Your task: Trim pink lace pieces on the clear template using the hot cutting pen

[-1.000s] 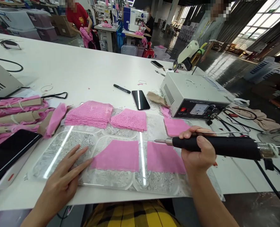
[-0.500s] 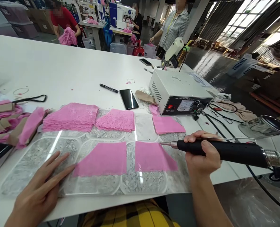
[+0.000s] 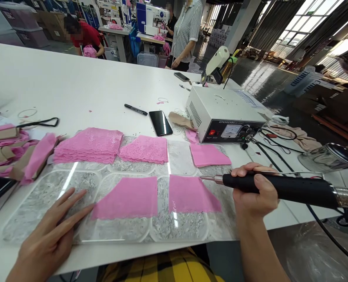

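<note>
My left hand (image 3: pixel 49 235) lies flat and open on a clear plastic template sheet (image 3: pixel 53 184), fingertips beside a pink lace piece (image 3: pixel 127 197). My right hand (image 3: pixel 254 192) is closed round a black handheld cutter (image 3: pixel 279 187) with a metal tip, held level above the sheet's right end, the tip near a second pink piece (image 3: pixel 190 194). Two stacks of pink lace (image 3: pixel 88 145) (image 3: pixel 144 149) lie at the sheet's far edge, and a single pink piece (image 3: pixel 209 154) sits by the machine.
A white control box (image 3: pixel 223 115) with a gauge stands at right, cables trailing from it. A black phone (image 3: pixel 160 122) and a marker (image 3: pixel 135 109) lie behind the lace. Pink bundles with cardboard (image 3: pixel 12 150) are at left. People work at sewing tables beyond.
The view swung right a second ago and has since steadied. My hands have barely shifted. A person in a striped shirt walked left behind the table.
</note>
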The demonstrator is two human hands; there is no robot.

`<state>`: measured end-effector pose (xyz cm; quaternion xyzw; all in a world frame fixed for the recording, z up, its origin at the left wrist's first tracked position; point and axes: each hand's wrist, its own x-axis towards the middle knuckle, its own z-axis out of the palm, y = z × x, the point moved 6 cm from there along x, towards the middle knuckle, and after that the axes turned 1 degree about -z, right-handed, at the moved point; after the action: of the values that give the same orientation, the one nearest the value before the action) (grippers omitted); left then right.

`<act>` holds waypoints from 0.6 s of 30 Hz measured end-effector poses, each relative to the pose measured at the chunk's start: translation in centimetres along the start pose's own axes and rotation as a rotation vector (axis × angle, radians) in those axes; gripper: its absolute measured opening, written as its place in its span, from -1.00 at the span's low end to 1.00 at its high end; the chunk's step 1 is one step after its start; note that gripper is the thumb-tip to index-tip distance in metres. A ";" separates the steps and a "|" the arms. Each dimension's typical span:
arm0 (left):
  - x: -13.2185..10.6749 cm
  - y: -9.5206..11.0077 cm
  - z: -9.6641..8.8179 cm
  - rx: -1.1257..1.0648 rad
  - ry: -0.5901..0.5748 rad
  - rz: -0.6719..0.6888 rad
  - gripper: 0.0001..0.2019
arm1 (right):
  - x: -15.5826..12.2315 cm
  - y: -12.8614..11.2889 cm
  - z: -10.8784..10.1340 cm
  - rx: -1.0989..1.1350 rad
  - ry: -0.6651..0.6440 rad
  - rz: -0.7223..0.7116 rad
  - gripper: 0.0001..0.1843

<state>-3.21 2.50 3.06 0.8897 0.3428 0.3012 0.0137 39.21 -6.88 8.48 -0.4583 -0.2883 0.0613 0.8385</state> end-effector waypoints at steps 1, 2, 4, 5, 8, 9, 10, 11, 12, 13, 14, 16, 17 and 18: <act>0.0 0.0 0.0 0.000 0.000 0.001 -0.38 | 0.1 -0.1 -0.2 0.000 0.005 0.005 -0.90; 0.0 -0.1 0.0 -0.001 0.000 0.003 -0.38 | 0.1 -0.3 -0.4 -0.003 0.004 0.006 -0.90; -0.2 -0.3 0.0 -0.006 0.003 0.007 -0.38 | 0.1 -0.7 -0.9 -0.013 -0.004 0.002 -0.89; -0.4 -0.5 0.1 -0.009 -0.001 0.001 -0.38 | 0.1 -0.9 -1.3 -0.019 -0.006 0.002 -0.89; -0.9 -1.3 0.6 -0.017 -0.031 -0.043 -0.39 | -0.1 -1.3 -2.0 -0.034 -0.013 0.016 -0.89; -1.1 -1.5 0.7 -0.019 -0.037 -0.058 -0.39 | -0.2 -1.4 -2.2 -0.037 -0.014 0.020 -0.89; -1.2 -1.7 0.8 -0.022 -0.040 -0.071 -0.39 | -0.2 -1.5 -2.3 -0.039 -0.014 0.021 -0.89; -1.2 -1.8 0.9 -0.026 -0.039 -0.074 -0.39 | -0.3 -1.5 -2.4 -0.038 -0.013 0.017 -0.88; -1.3 -1.8 0.9 -0.030 -0.037 -0.072 -0.39 | -0.3 -1.5 -2.4 -0.035 -0.012 0.013 -0.88; -1.2 -1.7 0.9 -0.032 -0.036 -0.066 -0.39 | -0.3 -1.4 -2.4 -0.031 -0.011 0.011 -0.88; -1.2 -1.7 0.9 -0.031 -0.038 -0.059 -0.39 | -0.3 -1.4 -2.3 -0.027 -0.012 0.010 -0.88; -1.1 -1.5 0.8 -0.031 -0.031 -0.052 -0.39 | -0.3 -1.1 -2.1 -0.021 -0.016 0.015 -0.88; -1.1 -1.5 0.8 -0.032 -0.026 -0.053 -0.39 | -0.3 -0.9 -2.0 -0.017 -0.017 0.019 -0.88; -1.0 -1.5 0.7 -0.034 -0.024 -0.061 -0.39 | -0.3 -0.8 -1.9 -0.014 -0.017 0.024 -0.88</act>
<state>-4.34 3.14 1.58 0.8820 0.3645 0.2957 0.0420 39.83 -8.83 8.22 -0.4669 -0.2903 0.0732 0.8321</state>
